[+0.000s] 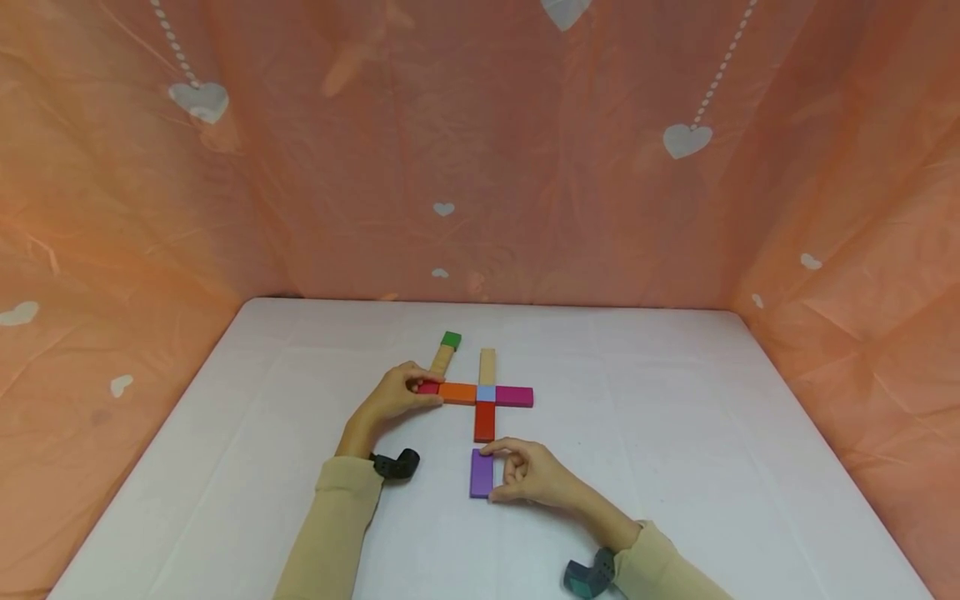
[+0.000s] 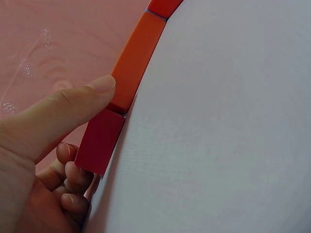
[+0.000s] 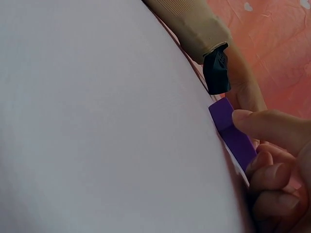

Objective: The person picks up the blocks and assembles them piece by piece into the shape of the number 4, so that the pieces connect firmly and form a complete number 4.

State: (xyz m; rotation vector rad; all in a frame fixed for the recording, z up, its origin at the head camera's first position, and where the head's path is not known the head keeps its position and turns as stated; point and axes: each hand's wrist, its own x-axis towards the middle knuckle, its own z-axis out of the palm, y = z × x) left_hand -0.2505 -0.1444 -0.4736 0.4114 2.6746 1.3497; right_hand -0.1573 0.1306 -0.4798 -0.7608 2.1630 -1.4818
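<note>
My left hand (image 1: 396, 393) pinches a crimson block (image 1: 428, 388) at the left end of a row, its thumb near the joint with an orange block (image 1: 457, 393). In the left wrist view the other fingers curl behind the crimson block (image 2: 100, 141). Nearer the body, my right hand (image 1: 542, 477) holds a purple block (image 1: 482, 473) lengthwise, index finger at its far end and thumb at its near end. The purple block lies just short of a red block (image 1: 484, 422), with a small gap between them. A light blue block (image 1: 486, 393) sits at the cross's centre.
A magenta block (image 1: 514, 397) extends right from the centre, and a plain wooden block (image 1: 488, 367) extends away. Another wooden piece (image 1: 442, 358) slants up from behind the left hand to a green block (image 1: 452, 339). All lie on a white table (image 1: 637, 400) before an orange curtain (image 1: 495, 167).
</note>
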